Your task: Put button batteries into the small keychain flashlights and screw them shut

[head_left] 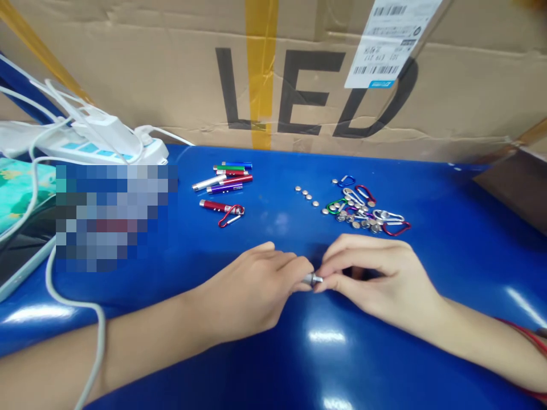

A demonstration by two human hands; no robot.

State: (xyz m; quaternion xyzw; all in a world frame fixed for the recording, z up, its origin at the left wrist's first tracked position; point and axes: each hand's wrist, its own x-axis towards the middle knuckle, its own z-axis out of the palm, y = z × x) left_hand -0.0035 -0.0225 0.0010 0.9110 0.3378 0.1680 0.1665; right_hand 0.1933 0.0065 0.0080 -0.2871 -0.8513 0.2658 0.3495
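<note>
My left hand (260, 285) is closed around a silver mini flashlight (308, 279), with only its tip showing past the fingers. At that tip, my right hand (376, 273) pinches with thumb and forefinger; whatever lies between the fingertips is too small and hidden to name. Beyond the left hand lies a red mini flashlight (216, 206) with a red carabiner (231, 216) at its end. Behind it rests a group of tubes in several colours, among them a purple one (225, 188) and a silver one (209, 182). Carabiners with small round metal caps (355, 224) form a pile beyond my right hand.
A row of small round metal pieces (307, 195) lies left of the pile. A cardboard box (179, 74) marked LED stands along the back of the blue table (273, 353). At left are a white power strip (149, 152) and a white cable (100, 324) crossing my left forearm.
</note>
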